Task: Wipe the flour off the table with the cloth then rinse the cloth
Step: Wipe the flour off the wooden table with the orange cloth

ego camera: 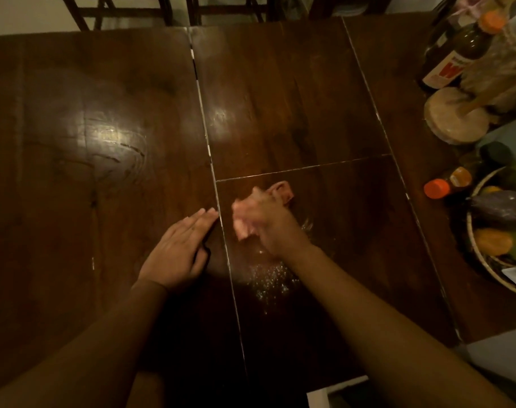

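Note:
A pink cloth (283, 193) lies bunched on the dark wooden table (280, 98), near its middle front. My right hand (273, 225) grips the cloth and is blurred. White flour (268, 279) is scattered on the wood just below that hand, beside my right forearm. My left hand (178, 248) rests flat on the table to the left of the cloth, fingers straight and together, holding nothing.
Bottles with orange caps (445, 185) (468, 45), a round wooden stand (454, 119) and a basket of vegetables (504, 231) crowd the table's right edge. Chairs (118, 10) stand beyond the far edge. Seams with white residue (202, 104) run across the tabletop.

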